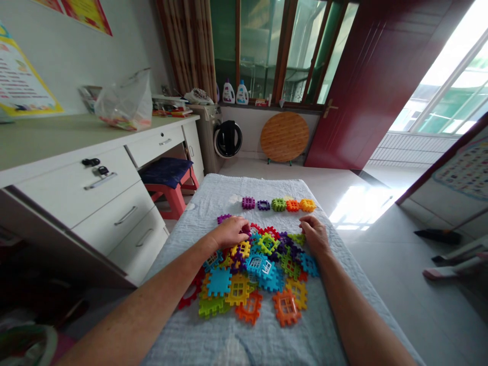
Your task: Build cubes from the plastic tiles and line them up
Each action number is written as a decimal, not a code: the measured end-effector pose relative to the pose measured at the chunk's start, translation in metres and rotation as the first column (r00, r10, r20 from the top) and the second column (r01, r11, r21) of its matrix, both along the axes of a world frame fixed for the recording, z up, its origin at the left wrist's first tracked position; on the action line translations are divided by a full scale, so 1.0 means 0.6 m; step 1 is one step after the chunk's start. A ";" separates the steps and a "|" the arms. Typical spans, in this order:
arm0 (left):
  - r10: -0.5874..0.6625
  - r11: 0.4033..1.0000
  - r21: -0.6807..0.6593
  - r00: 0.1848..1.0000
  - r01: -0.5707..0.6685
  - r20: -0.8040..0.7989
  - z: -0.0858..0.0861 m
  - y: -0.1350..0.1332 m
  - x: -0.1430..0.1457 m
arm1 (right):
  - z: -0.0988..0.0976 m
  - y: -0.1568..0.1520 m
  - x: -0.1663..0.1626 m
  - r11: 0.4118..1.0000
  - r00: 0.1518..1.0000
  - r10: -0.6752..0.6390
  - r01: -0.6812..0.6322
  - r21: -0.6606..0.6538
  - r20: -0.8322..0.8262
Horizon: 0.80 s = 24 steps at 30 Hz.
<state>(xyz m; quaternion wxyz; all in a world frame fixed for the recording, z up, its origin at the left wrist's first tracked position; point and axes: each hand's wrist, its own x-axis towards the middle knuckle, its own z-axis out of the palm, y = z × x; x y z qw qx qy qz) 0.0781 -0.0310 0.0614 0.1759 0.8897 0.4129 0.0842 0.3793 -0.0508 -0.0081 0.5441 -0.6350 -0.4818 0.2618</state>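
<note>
A heap of colourful plastic interlocking blocks (257, 264), many with window-like grids, is spread on the cloth-covered table. My left hand (231, 233) is at the heap's far left edge, its fingers closed around a purple block (247, 231). My right hand (315, 235) is at the heap's far right, fingers curled together beside a lime green block (297, 238); whatever is between them is hidden. Beyond my hands stands a row of blocks grouped by colour: purple (248, 203), dark blue (263, 205), green (278, 204), orange (293, 205) and yellow (307, 205).
A light blue cloth (224, 190) covers the table. To the left are a white desk (114, 190) with drawers and a pink stool (173, 201) with a dark cushion. A washing machine (213, 137), a round wooden tabletop (284, 136) and a red door (354, 91) stand behind.
</note>
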 end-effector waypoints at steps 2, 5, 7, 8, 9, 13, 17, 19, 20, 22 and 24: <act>0.010 1.000 -0.021 0.998 -0.009 0.054 0.014 -0.002 -0.010 | 0.000 0.000 0.000 1.000 1.000 0.004 -0.004 0.003 0.002; 0.066 0.998 -0.036 0.978 -0.060 0.198 0.038 -0.009 -0.030 | 0.000 -0.001 -0.001 1.000 1.000 0.008 -0.008 0.007 0.006; 0.116 0.991 0.045 0.965 -0.130 0.234 0.046 -0.018 -0.042 | 0.002 -0.001 -0.002 1.000 1.000 0.009 -0.009 0.007 0.005; 0.129 0.982 0.109 0.969 -0.155 0.211 0.047 -0.024 -0.048 | 0.003 -0.002 -0.002 1.000 1.000 0.010 -0.010 0.004 0.003; 0.131 0.974 0.165 0.977 -0.158 0.168 0.045 -0.030 -0.055 | 0.004 -0.002 -0.003 1.000 1.000 0.011 -0.011 0.001 0.004; 0.017 0.994 0.107 1.000 -0.018 0.004 0.030 -0.048 -0.089 | 0.004 -0.002 -0.002 1.000 1.000 0.004 -0.004 -0.005 0.023; 0.051 0.999 0.012 0.995 -0.053 0.089 0.032 -0.038 -0.120 | 0.000 0.000 -0.001 1.000 0.999 0.005 -0.006 0.006 0.037; 0.104 0.993 0.040 0.989 -0.109 0.109 0.034 -0.021 -0.121 | -0.002 0.000 0.000 1.000 1.000 0.005 -0.005 0.004 0.028; 0.127 0.990 0.057 0.987 -0.133 0.099 0.035 -0.012 -0.117 | -0.002 0.000 0.000 1.000 1.000 0.004 -0.004 0.002 0.024; 0.166 0.984 0.066 0.986 -0.167 0.028 0.031 0.005 -0.101 | 0.000 -0.001 -0.001 1.000 1.000 0.006 -0.005 -0.004 0.015; 0.221 0.975 0.049 0.971 -0.217 -0.090 0.022 0.015 -0.078 | 0.002 -0.001 -0.002 1.000 1.000 0.007 -0.007 -0.006 0.008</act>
